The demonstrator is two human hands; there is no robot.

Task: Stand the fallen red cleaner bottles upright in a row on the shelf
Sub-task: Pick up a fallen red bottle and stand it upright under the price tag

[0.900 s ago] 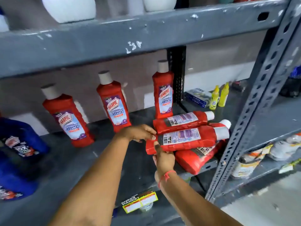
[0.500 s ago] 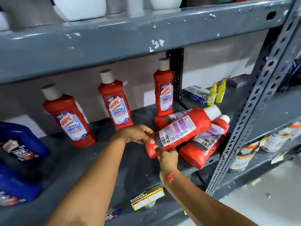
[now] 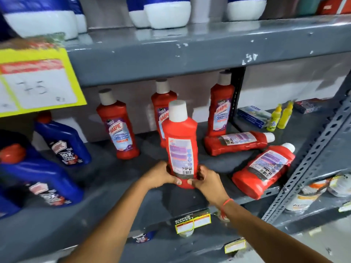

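Observation:
A red cleaner bottle (image 3: 180, 141) with a white cap stands upright near the front of the grey shelf (image 3: 117, 177), its back label toward me. My left hand (image 3: 161, 174) and my right hand (image 3: 206, 180) both grip its base. Behind it three red bottles stand upright along the back: one at the left (image 3: 119, 128), one in the middle (image 3: 160, 109) partly hidden by the held bottle, one at the right (image 3: 220, 109). Two red bottles lie on their sides to the right: one farther back (image 3: 239, 142), one at the shelf's front edge (image 3: 264, 168).
Blue bottles (image 3: 62, 141) with red caps fill the shelf's left end. A yellow price card (image 3: 38, 80) hangs from the upper shelf. Two small yellow bottles (image 3: 279, 116) and a blue box (image 3: 252, 115) sit right of the upright post (image 3: 237, 92). A perforated steel upright (image 3: 313, 154) slants at the right.
The bottle I held tilted on the fallen pile has been swung upright and moved left onto the shelf front. Both hands now grip its base. The camera has moved closer.

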